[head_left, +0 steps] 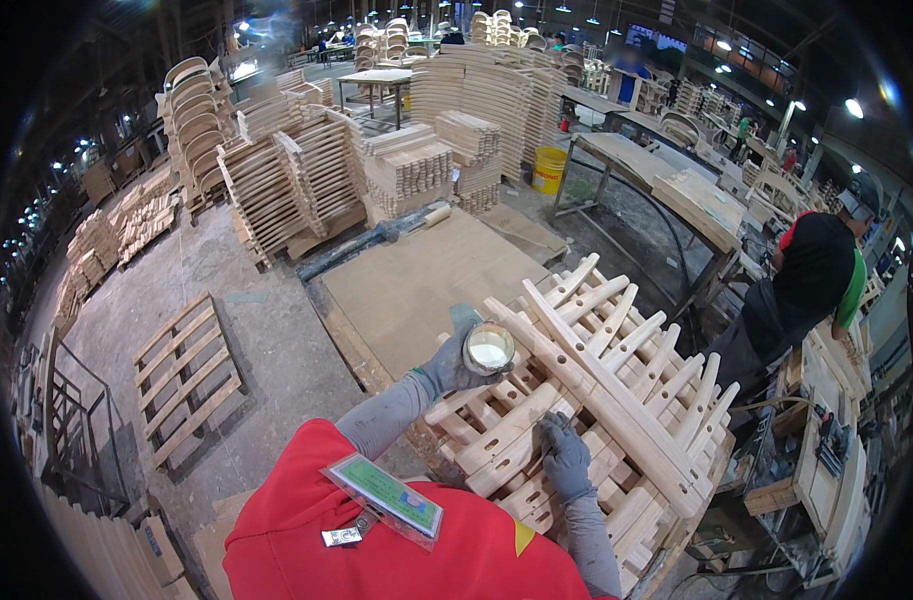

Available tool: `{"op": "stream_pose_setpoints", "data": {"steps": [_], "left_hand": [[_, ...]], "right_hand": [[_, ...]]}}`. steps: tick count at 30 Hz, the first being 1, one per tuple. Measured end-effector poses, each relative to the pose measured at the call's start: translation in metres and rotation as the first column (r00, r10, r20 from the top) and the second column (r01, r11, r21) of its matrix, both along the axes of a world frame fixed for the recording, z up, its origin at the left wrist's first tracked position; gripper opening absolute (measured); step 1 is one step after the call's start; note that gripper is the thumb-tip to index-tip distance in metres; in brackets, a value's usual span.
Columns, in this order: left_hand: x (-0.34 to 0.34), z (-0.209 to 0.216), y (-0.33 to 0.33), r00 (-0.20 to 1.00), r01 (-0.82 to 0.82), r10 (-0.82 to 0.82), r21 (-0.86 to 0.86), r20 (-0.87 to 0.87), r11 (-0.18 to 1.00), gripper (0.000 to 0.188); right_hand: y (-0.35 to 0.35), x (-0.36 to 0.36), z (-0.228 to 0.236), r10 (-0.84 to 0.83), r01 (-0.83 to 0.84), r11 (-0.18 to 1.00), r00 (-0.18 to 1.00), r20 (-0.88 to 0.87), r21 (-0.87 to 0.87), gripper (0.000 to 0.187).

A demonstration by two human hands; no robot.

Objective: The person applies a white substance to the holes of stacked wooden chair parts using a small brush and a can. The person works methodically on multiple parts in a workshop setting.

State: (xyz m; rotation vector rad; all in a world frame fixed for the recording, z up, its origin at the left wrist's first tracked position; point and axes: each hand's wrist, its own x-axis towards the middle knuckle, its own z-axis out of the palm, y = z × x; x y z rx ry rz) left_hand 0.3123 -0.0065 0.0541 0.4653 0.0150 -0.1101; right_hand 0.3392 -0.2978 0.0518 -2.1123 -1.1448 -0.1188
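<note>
A small round container (490, 349) of white liquid is gripped in my gloved left hand (447, 366), its mouth facing up. It is held above the left edge of a stack of pale wooden chair parts (617, 400). My gloved right hand (567, 460) is closed, its curled fingers at a flat wooden piece with slots (507, 440) on the near side of the stack. Whatever those fingers hold, if anything, is too small to make out. Long rails with drilled holes (617, 405) lie crosswise over the other parts.
A bare board-topped table (417, 290) lies just beyond my left hand. An empty pallet (187, 375) rests on the floor at left. Stacked wooden parts (297, 180) and a yellow bucket (549, 170) stand farther back. At right, a person (817, 270) works beside a bench.
</note>
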Motion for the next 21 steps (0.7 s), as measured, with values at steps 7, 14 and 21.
{"op": "stream_pose_setpoints", "data": {"steps": [7,14,21], "left_hand": [[0.0011,-0.0021,0.0001,0.999,0.002,-0.004,-0.052,-0.037,0.999,0.057],[0.0012,-0.0040,0.0018,0.999,0.013,-0.015,-0.056,-0.034,0.998,0.058],[0.0003,-0.0016,-0.0004,1.000,0.003,-0.004,-0.031,-0.021,1.000,0.058]], "right_hand": [[-0.0007,0.0009,-0.0001,0.005,-0.005,1.000,1.000,0.008,0.002,0.026],[-0.0004,0.0013,-0.0013,0.002,-0.002,1.000,1.000,-0.002,-0.015,0.026],[-0.0002,0.0015,-0.0017,-0.003,0.003,1.000,1.000,0.006,-0.003,0.025]]}}
